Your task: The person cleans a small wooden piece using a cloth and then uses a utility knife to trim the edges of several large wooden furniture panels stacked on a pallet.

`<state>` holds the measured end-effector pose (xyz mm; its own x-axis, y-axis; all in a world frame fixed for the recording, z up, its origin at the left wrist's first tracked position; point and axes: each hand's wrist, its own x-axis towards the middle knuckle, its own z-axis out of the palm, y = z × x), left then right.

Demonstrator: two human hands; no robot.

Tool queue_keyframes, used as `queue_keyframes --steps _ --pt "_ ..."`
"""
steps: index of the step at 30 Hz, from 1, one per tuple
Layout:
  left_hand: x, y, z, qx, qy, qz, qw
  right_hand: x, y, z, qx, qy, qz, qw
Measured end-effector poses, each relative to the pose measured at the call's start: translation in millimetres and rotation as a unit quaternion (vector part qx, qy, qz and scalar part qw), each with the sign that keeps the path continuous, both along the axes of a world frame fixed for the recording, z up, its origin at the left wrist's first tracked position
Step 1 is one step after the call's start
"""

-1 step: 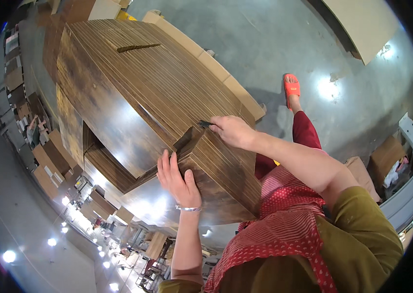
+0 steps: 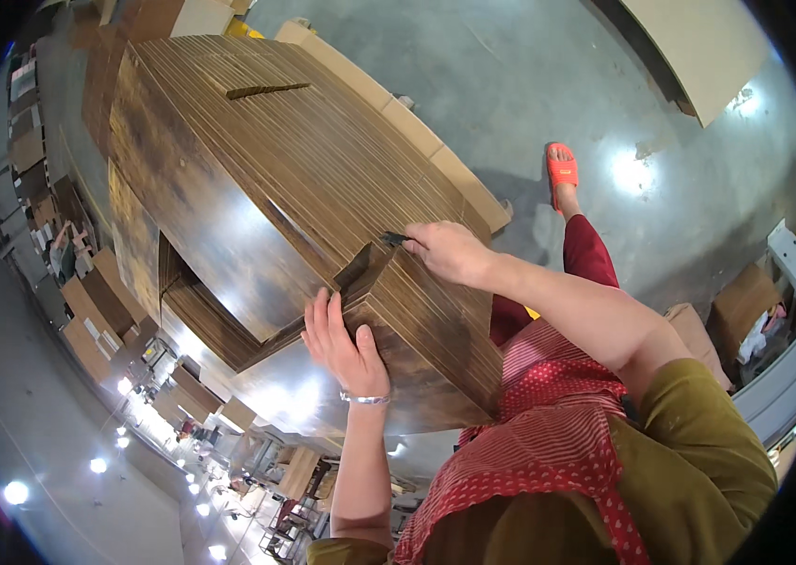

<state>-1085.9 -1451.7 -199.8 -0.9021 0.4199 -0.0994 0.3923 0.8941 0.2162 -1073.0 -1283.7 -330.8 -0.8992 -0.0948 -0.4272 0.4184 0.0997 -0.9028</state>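
Note:
A tall stack of brown, wood-patterned boards [image 2: 389,179] fills the middle, with its layered edges showing. My left hand [image 2: 349,356] rests with fingers stretched on the top face, beside a notch [image 2: 358,271] cut into the stack. In my right hand [image 2: 447,252] a small black tool [image 2: 394,239] is pinched, its tip at the layered edges just beyond that notch. My fingers hide part of the tool, so its exact kind is unclear. A large rectangular opening [image 2: 214,306] shows in the top face on the left.
The stack sits on a tan pallet [image 2: 398,118]. A pale-topped board stack [image 2: 699,47] stands at the far right. Near the right edge is an open cardboard box [image 2: 745,299]. Another person [image 2: 66,252] and more stacks are at the left. My foot in a red slide [image 2: 562,166] is on the floor.

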Motion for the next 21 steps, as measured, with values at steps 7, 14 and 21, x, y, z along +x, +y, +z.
queue_keyframes --steps 7,14,21 --pt "1.1 1.2 -2.9 -0.006 -0.010 0.054 0.998 -4.4 6.8 4.7 0.049 -0.029 0.049 0.997" --pt "-3.1 1.2 -2.4 0.013 -0.028 0.068 0.997 -3.6 10.3 8.6 0.042 -0.046 0.058 0.996" --pt "-3.2 2.3 -1.6 0.013 -0.017 0.047 0.999 -0.7 10.1 7.7 0.018 -0.057 0.020 0.998"
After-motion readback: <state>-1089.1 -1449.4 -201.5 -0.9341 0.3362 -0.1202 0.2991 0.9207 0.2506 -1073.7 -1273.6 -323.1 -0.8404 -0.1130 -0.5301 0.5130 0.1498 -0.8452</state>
